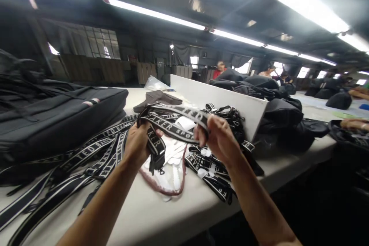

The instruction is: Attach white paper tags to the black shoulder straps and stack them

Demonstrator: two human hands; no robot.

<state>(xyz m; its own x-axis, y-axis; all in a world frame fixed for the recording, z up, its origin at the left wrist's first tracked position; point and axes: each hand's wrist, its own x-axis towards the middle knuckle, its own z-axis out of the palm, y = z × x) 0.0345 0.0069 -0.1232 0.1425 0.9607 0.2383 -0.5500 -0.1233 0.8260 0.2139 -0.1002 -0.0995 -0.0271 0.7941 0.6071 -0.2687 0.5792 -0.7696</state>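
A black webbing strap (170,127) with white lettering and pale edges is looped between my two hands above the table. My left hand (138,140) is closed round one end, where a short tail with a black buckle (157,160) hangs down. My right hand (217,134), slightly blurred, grips the other end of the loop. Below lies a white piece with a reddish-brown border (165,190), with white slips on it. Loose lettered straps (95,150) spread across the table to the left. Folded strap bundles (211,173) with white bands lie at the right.
A large dark bag (63,111) takes up the left of the table. A low white partition (219,98) runs along the right, with piled dark bags (282,117) beyond it. A grey fabric piece (157,100) lies behind my hands. Other people sit farther back.
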